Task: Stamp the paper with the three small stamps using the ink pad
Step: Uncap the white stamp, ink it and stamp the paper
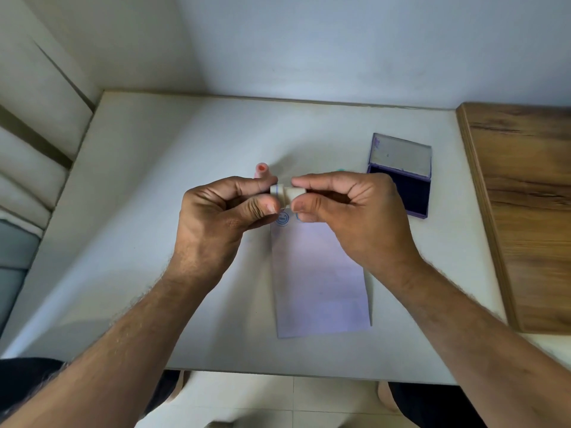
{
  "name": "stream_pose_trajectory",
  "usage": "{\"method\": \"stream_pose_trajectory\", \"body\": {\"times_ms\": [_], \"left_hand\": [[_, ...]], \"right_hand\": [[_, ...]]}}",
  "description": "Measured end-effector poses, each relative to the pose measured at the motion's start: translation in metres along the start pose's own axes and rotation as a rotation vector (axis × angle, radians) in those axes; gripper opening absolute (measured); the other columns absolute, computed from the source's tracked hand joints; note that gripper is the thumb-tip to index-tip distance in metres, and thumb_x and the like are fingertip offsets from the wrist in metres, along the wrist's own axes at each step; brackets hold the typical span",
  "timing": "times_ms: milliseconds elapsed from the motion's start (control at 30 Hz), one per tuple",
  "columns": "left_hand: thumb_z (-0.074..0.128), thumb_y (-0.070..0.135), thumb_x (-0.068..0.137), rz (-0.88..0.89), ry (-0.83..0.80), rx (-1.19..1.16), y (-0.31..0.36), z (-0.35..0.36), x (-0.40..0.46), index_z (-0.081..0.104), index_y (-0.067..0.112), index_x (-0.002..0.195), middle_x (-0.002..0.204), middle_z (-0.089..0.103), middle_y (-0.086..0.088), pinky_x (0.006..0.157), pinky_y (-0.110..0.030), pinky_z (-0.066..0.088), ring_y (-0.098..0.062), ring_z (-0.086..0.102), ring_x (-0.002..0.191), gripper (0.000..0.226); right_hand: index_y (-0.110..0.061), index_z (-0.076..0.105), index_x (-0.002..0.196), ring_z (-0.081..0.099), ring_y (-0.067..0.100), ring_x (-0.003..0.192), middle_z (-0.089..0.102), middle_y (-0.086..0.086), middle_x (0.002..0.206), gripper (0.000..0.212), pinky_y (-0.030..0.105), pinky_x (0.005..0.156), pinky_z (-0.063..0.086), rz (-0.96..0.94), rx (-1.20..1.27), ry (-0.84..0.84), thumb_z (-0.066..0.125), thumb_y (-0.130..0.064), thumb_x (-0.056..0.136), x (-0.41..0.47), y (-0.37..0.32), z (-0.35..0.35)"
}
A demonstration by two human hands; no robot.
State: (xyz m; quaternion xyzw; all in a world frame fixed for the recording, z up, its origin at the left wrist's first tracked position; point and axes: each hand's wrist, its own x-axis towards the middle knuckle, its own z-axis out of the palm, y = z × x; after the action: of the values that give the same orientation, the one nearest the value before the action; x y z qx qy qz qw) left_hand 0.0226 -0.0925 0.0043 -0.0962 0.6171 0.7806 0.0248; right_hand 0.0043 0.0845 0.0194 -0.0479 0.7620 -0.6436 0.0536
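A small cream-white stamp (285, 195) is held level above the top of the paper (318, 282). My left hand (222, 211) pinches its left end and my right hand (346, 208) pinches its right end. Two blue round imprints show on the paper's top edge; one (282, 218) is plain, the other is partly hidden under my right thumb. A pink stamp (262, 169) stands upright behind my left fingers. A sliver of a green object (340, 170) peeks over my right hand. The ink pad (401, 180) lies open at the right, dark pad nearest me.
A white table (154, 180) carries everything, with walls close behind and at the left. A wooden board (525, 211) lies along the right side. The table's front edge runs just above my knees.
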Motion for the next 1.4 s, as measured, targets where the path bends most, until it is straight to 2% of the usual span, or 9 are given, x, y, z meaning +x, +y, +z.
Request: {"method": "stream_pose_trajectory", "body": {"times_ms": [300, 500, 667, 800, 900, 967, 1100, 1200, 1400], "left_hand": [[0.075, -0.004, 0.065, 0.157, -0.055, 0.07, 0.0, -0.001, -0.006, 0.07, 0.002, 0.084, 0.083, 0.076, -0.008, 0.083, -0.035, 0.057, -0.026, 0.075, 0.088, 0.02], [0.077, -0.003, 0.067, 0.177, 0.001, 0.097, 0.0, 0.008, -0.008, 0.066, 0.005, 0.087, 0.079, 0.076, 0.001, 0.08, -0.028, 0.057, -0.017, 0.075, 0.081, 0.024], [0.08, 0.002, 0.069, 0.199, 0.022, 0.204, 0.004, 0.004, -0.007, 0.069, 0.015, 0.093, 0.097, 0.076, 0.002, 0.089, -0.035, 0.056, -0.02, 0.071, 0.102, 0.029], [0.08, 0.007, 0.076, 0.199, 0.082, 0.336, 0.002, 0.005, -0.006, 0.068, 0.022, 0.11, 0.108, 0.073, 0.006, 0.092, -0.03, 0.054, -0.009, 0.069, 0.104, 0.039], [0.067, 0.002, 0.088, 0.22, 0.17, 0.444, -0.001, 0.004, -0.006, 0.069, 0.021, 0.114, 0.104, 0.073, 0.014, 0.093, -0.027, 0.053, -0.001, 0.068, 0.103, 0.032], [0.06, -0.001, 0.091, 0.24, 0.195, 0.525, -0.004, 0.004, -0.006, 0.07, 0.022, 0.115, 0.104, 0.073, 0.016, 0.094, -0.029, 0.053, 0.001, 0.067, 0.103, 0.034], [0.049, -0.007, 0.091, 0.292, 0.21, 0.64, -0.006, 0.006, -0.007, 0.069, 0.021, 0.118, 0.105, 0.072, 0.016, 0.093, -0.023, 0.052, 0.002, 0.067, 0.101, 0.043], [0.046, -0.009, 0.091, 0.317, 0.23, 0.653, -0.004, 0.007, -0.007, 0.068, 0.018, 0.12, 0.101, 0.07, 0.018, 0.09, -0.014, 0.05, 0.004, 0.066, 0.1, 0.045], [0.05, -0.005, 0.092, 0.262, 0.282, 0.621, -0.002, 0.004, -0.005, 0.068, 0.021, 0.121, 0.105, 0.071, 0.017, 0.083, -0.004, 0.045, 0.014, 0.064, 0.092, 0.042]], "right_hand": [[-0.012, 0.076, 0.089, 0.072, 0.024, 0.061, 0.072, 0.012, 0.068, 0.008, 0.028, 0.056, 0.058, 0.356, 0.404, -0.108, 0.07, -0.009, 0.085, 0.002, -0.013, 0.003], [-0.011, 0.077, 0.094, 0.066, 0.021, 0.06, 0.068, 0.009, 0.072, 0.011, 0.028, 0.059, 0.056, 0.345, 0.31, -0.13, 0.071, -0.014, 0.085, 0.011, -0.015, -0.004], [-0.009, 0.074, 0.103, 0.061, 0.02, 0.059, 0.069, 0.001, 0.064, 0.018, 0.026, 0.056, 0.054, 0.255, 0.235, -0.117, 0.07, -0.007, 0.086, 0.012, -0.015, -0.002], [-0.017, 0.074, 0.104, 0.061, 0.009, 0.054, 0.073, -0.006, 0.073, 0.022, 0.021, 0.052, 0.051, 0.126, -0.04, 0.082, 0.076, -0.015, 0.082, 0.012, -0.008, 0.001], [-0.024, 0.074, 0.104, 0.062, -0.002, 0.072, 0.071, -0.016, 0.088, 0.023, 0.01, 0.07, 0.05, -0.055, -0.467, 0.217, 0.076, -0.023, 0.081, 0.011, -0.003, -0.001], [-0.023, 0.074, 0.106, 0.062, 0.01, 0.089, 0.073, -0.007, 0.094, 0.023, 0.022, 0.084, 0.05, -0.173, -0.652, 0.221, 0.074, -0.023, 0.083, 0.012, -0.001, -0.001], [-0.019, 0.075, 0.103, 0.054, 0.028, 0.093, 0.072, 0.002, 0.09, 0.021, 0.03, 0.079, 0.045, -0.331, -0.869, 0.215, 0.072, -0.019, 0.083, 0.025, 0.005, 0.006], [-0.018, 0.074, 0.106, 0.053, 0.03, 0.091, 0.075, 0.001, 0.085, 0.026, 0.041, 0.076, 0.048, -0.346, -0.986, 0.235, 0.071, -0.018, 0.08, 0.039, 0.009, 0.015], [-0.022, 0.068, 0.116, 0.051, 0.028, 0.096, 0.073, -0.002, 0.085, 0.035, 0.042, 0.081, 0.045, -0.226, -1.107, 0.219, 0.067, -0.016, 0.081, 0.052, 0.02, 0.017]]}}
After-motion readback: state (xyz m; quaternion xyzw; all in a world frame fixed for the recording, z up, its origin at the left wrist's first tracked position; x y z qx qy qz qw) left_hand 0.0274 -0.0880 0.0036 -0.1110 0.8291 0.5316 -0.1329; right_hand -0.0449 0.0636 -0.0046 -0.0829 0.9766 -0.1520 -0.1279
